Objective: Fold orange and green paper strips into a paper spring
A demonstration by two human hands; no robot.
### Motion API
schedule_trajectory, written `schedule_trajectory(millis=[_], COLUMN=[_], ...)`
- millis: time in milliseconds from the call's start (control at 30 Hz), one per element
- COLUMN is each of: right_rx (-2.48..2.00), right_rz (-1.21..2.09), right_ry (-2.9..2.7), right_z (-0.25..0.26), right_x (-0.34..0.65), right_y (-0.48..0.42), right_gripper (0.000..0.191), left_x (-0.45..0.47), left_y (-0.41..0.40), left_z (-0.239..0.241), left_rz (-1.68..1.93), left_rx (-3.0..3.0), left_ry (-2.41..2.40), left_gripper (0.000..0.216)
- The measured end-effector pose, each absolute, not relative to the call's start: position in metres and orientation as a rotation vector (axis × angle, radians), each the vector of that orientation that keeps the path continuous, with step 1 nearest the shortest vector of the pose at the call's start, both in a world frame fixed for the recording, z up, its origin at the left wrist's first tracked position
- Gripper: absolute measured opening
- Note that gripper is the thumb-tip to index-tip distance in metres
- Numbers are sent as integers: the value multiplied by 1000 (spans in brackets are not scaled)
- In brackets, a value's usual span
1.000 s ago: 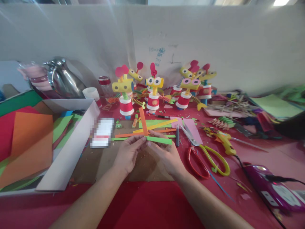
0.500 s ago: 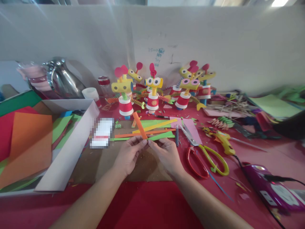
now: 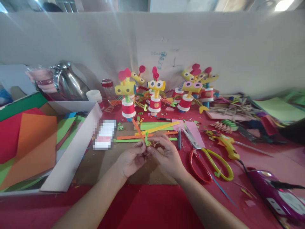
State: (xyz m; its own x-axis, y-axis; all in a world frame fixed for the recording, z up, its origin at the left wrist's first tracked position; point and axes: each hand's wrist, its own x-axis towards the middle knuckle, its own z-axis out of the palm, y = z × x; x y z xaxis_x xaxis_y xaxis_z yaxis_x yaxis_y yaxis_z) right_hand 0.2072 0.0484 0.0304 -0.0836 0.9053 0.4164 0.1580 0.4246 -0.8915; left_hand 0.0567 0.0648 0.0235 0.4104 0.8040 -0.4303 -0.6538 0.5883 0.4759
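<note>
My left hand (image 3: pixel 131 159) and my right hand (image 3: pixel 166 154) meet over a brown cardboard sheet (image 3: pixel 105 165) on the red table. Both pinch a pair of crossed paper strips. The orange strip (image 3: pixel 137 128) slants up and left from my fingers. The green strip (image 3: pixel 146 137) stands up short between my fingertips. Just beyond my hands lie loose green, orange and yellow strips (image 3: pixel 154 130).
Scissors (image 3: pixel 209 159) with one red and one yellow handle lie right of my hands, then a yellow glue gun (image 3: pixel 226 143) and a purple device (image 3: pixel 274 194). Several paper-cup figures (image 3: pixel 154 95) stand at the back. A white box (image 3: pixel 71 152) and coloured paper sheets (image 3: pixel 30 140) lie left.
The green strip, which lay flat to the right, is now folded up between my fingers. The orange strip has tipped further left. My hands have closed in together.
</note>
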Motion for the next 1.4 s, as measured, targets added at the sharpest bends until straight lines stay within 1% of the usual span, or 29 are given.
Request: schedule_trajectory(millis=[133,333,467,567,700,767,833,1200,1400], right_rx=[-965,-920,-936,-951,-1023,-1064,-1098,-1151,-1134], right_rz=[734,663,679,721,708,693,677,884,901], right_ry=[-1630,-1703,-1683,-1653,-1593,-1573,-1546,-1368,-1331], right_z=[31,34,35,32,27,27,28,31,34], right_x=[208,211,209,206,204,204,204,205,207], right_y=[49,46,46,46,46,45,44,46,47], right_gripper=[22,20,17,20,8,13,12,12,11], left_x=[59,63,66,69,72,72,71,71,69], left_y=[62,59,58,57,57,57,58,53,57], left_z=[28,26,26,27,26,26,27,36,32], left_rz=[898,936,973,1046,1104,1111,1119,1114,1122], left_rx=[277,331,301,299,306,328,357,597,717], left_ry=[596,538,596,633,579,576,612,757,829], left_gripper=[26,26,24,28,28,28,29,16,18])
